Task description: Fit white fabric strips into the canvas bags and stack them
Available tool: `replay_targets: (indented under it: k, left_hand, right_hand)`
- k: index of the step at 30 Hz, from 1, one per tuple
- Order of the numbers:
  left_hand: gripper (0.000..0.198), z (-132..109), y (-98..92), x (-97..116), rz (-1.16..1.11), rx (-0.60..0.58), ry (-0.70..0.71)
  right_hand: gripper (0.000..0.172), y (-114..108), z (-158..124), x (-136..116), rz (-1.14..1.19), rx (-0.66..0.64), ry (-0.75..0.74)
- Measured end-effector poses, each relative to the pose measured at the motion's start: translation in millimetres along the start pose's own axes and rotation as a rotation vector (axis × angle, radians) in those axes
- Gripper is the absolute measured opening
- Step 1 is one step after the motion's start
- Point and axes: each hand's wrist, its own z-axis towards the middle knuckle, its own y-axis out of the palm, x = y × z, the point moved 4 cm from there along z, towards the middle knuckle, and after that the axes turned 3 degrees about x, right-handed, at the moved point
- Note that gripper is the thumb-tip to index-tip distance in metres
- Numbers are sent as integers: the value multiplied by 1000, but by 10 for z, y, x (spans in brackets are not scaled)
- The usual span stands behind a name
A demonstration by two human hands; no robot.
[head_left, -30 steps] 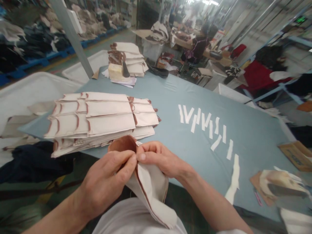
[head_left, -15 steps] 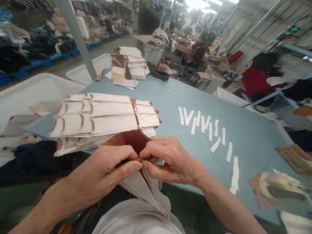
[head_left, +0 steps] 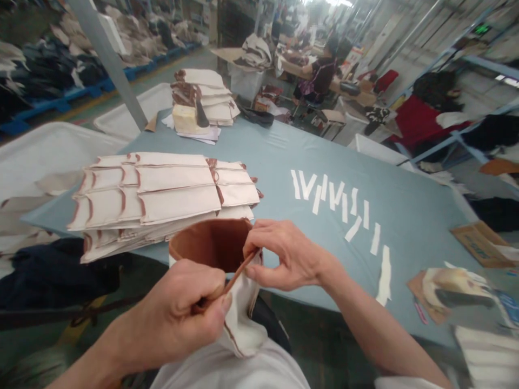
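Curled left hand (head_left: pixel 190 305), seven o'clock, and right hand (head_left: pixel 281 256), five, pinch a bag rim (head_left: pixel 240 270); blue table (head_left: pixel 421 227) spans three, person (head_left: pixel 318 78) at one.

The cardboard box (head_left: pixel 478 246) and green-lit sign (head_left: pixel 481 28) bear markings too blurred to read.

Hazy, even light, pale glare around the overhead lamps (head_left: pixel 339 2), blurry distance, stretched edges.

Soft brown-lined cream fabric tube (head_left: pixel 203 240): mouth gapes beyond the fingers (head_left: pixel 259 236). Brown rim (head_left: pixel 242 270) pinched, straight between them; cream outside hangs below.
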Motion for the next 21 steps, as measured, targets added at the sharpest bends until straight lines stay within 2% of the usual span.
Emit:
replay_targets:
  k: [4,8,10,13,15,19,21]
  left_hand:
    - [36,-128,20,-74,176,115,54]
    - [42,-176,17,-380,320,265,-16]
    - [43,-184,42,-531,337,293,-57]
    - [36,-161,47,-653,274,240,-112]
    - [22,-116,1,-629,191,192,-124]
    - [29,38,-121,-343,25,127,11]
    - [28,127,-149,-215,-49,85,16]
  right_hand:
    - [16,-32,-143,171,39,25,43]
    - [27,-116,-187,75,23,26,34]
    - [28,-140,-156,8,-7,-11,31]
    - [32,-162,-65,-67,15,-15,-11]
    - [35,-168,4,-95,70,1,-40]
    - [33,-148,113,-122,156,-2,-85]
    - [32,-131,138,-118,175,-10,-101]
